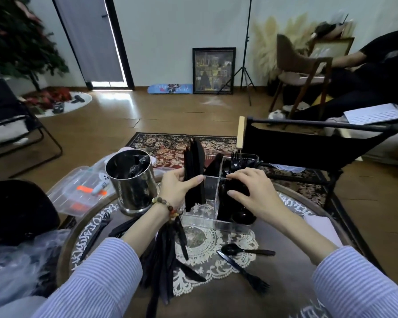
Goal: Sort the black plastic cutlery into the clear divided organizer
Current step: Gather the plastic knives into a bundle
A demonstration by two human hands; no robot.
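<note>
My left hand (178, 187) grips an upright bundle of black knives (194, 173), its lower end inside the front left compartment of the clear divided organizer (200, 220). My right hand (251, 191) rests on the organizer's top rim and side, fingers curled over the divider. Forks (237, 160) stand in a back compartment and spoons (241, 214) fill the front right one. Loose on the table lie a spoon (244, 250), a fork (246, 273), another fork (97, 232) at the left and several knives (161, 255) under my left forearm.
A shiny metal canister (132, 182) stands left of the organizer on the round table (285, 292) with a lace doily (207, 249). Clear plastic bags (78, 187) and a black cap (16, 210) lie left. A black chair (308, 145) stands behind; a person sits far right.
</note>
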